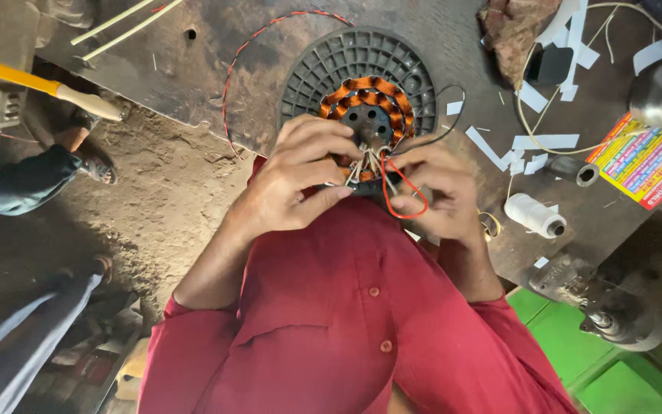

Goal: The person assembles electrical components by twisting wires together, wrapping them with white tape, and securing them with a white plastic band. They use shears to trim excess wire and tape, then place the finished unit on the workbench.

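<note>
**Coils wound, lead ends still loose in your fingers**

You are at a dark, scuffed metal workbench over a dirt floor, with green flooring at the lower right corner. From the largest thing down: your red shirt fills the bottom of the view, and beyond it, at the near edge of the bench, sits the round grey ribbed housing. Inside it lies the ring of copper coils, and every slot you can see looks filled, so the winding itself appears done.

What seems left is the wiring. A cluster of pale wire ends sticks out at the near side of the ring, loose rather than tied down. Your left hand is curled, thumb and fingertips pinching into that cluster. Your right hand is also closed in a pinch, holding a red wire that loops beneath your fingers. A thin black wire arcs off the housing's right side, and a long red-and-black twisted wire curves free over the bench to the left.

Scraps of white paper litter the right side, near a spool of white thread and a colourful printed card.
</note>
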